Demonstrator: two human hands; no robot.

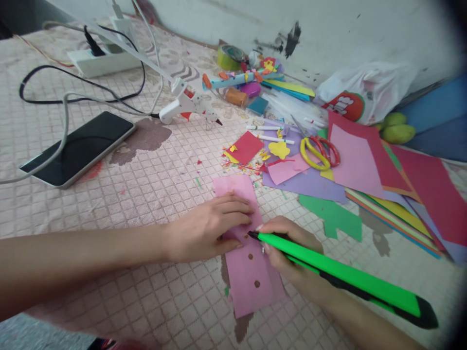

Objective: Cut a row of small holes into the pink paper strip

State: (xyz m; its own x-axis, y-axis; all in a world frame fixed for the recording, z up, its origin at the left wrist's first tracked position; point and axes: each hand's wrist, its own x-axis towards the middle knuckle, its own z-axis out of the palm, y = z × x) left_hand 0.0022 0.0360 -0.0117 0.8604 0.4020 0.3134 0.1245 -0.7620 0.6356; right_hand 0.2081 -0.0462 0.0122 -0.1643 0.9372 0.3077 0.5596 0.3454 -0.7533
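Nearest item is the pink strip point(239, 304), count one, flat on the quilted tablecloth point(138, 209), long axis running away from the camera with the far end leaning left. It carries round brown marks point(257, 284), three in view, in a row along that axis; can't tell if they're cut clean through. Key relation: strip lies just left of the right hand point(294, 274), which has fingers and thumb closed around one green pen-shaped tool point(339, 268). Tool's long axis slants across the strip's, butt end low right, dark tip at the farthest mark. Right hand sits at the strip's right edge; left hand point(209, 226) comes in from the other side, fingers laid flat over the strip, thumb apart, gripping nothing, thumb tip just left of that same mark. So both are close, but the tool tip is closest. Past that: one green paper offcut point(333, 214) right, one phone point(83, 146) left. Then two scissor loops, one yellow handle point(303, 151) and one red handle point(337, 155); one pair or two, can't tell. One yellow cutout point(279, 149), one red square point(248, 147), two white sticks point(275, 139), one glue gun point(178, 107). Farther back: two green fruits point(399, 133), one plastic bag point(386, 87), one power strip point(105, 64), one tape roll point(223, 58).
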